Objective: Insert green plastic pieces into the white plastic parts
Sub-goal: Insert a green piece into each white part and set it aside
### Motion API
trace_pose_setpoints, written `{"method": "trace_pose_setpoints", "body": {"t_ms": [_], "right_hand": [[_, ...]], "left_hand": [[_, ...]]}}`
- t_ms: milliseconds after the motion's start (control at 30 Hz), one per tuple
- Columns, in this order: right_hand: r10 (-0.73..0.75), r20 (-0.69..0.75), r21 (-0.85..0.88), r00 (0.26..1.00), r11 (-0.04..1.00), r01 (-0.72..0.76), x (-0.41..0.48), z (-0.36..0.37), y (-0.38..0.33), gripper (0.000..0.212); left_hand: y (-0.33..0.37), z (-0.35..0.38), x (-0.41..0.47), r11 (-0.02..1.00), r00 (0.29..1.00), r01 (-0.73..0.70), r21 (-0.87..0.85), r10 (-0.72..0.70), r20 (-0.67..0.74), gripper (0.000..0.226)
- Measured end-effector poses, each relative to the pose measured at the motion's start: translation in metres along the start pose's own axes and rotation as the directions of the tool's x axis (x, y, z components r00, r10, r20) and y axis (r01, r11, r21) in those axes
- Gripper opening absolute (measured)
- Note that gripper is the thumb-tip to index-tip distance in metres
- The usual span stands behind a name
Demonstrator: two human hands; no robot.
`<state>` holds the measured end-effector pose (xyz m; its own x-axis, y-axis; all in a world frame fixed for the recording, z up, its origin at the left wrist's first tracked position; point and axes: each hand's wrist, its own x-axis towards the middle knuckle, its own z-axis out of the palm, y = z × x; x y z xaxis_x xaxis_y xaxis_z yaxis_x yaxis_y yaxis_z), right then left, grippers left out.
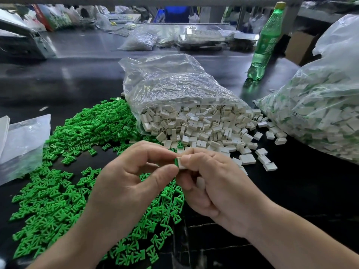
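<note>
**A green piece (176,161) is held against a white part (182,163) between two hands, just above the desk (310,191).**

The white part is pinched between the thumb and forefinger of the right hand (211,183). The green piece is pinched by the fingertips of the left hand (132,179) and touches the part's left side; how deep it sits cannot be told. Under and to the left of the hands, a heap of green pieces (58,183) is spread over the dark desk. Just beyond the hands, a heap of white parts (204,129) is spilled from the mouth of a clear bag (174,84) laid on its side. At the right, a big bag (320,113) is filled with white parts showing green. A green bottle (266,45) is stood upright at the far right, and a flat bag (23,140) is laid at the left edge.
</note>
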<state>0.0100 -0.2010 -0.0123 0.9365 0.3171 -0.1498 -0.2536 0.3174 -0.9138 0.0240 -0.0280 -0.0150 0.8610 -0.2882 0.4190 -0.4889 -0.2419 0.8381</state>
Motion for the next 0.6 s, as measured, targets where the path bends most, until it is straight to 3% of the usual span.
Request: {"method": "trace_pose_setpoints", "body": {"t_ms": [167,333,400,500,567,600], "right_hand": [[0.020,0.009,0.055,1.000,0.998,-0.021,0.000,-0.003,0.000,0.014],[0.005,0.041,0.115,0.999,0.993,-0.010,0.001,-0.011,0.001,0.009],[-0.063,0.091,0.225,0.994,0.974,0.041,0.002,-0.020,-0.002,0.003],[-0.182,0.126,0.379,0.975,0.917,0.122,0.004,-0.039,-0.014,0.017],[-0.189,0.053,0.301,0.980,0.939,0.165,0.003,-0.049,-0.025,0.018],[-0.178,-0.012,0.143,0.984,0.974,0.177,0.001,-0.053,-0.030,0.015]], "left_hand": [[0.002,0.008,0.001,0.945,0.984,-0.146,0.292,0.170,-0.058,0.012],[0.004,0.011,0.001,0.908,0.962,-0.229,0.350,0.266,-0.060,0.016],[0.004,0.009,0.000,0.913,0.970,-0.196,0.357,0.233,-0.064,0.017],[-0.001,0.001,-0.001,0.887,0.997,-0.069,0.457,0.069,0.017,0.029],[-0.006,-0.001,-0.001,0.783,0.988,-0.046,0.621,-0.054,0.141,0.047],[-0.008,-0.001,-0.001,0.722,0.978,-0.059,0.690,-0.098,0.186,0.057]]}}
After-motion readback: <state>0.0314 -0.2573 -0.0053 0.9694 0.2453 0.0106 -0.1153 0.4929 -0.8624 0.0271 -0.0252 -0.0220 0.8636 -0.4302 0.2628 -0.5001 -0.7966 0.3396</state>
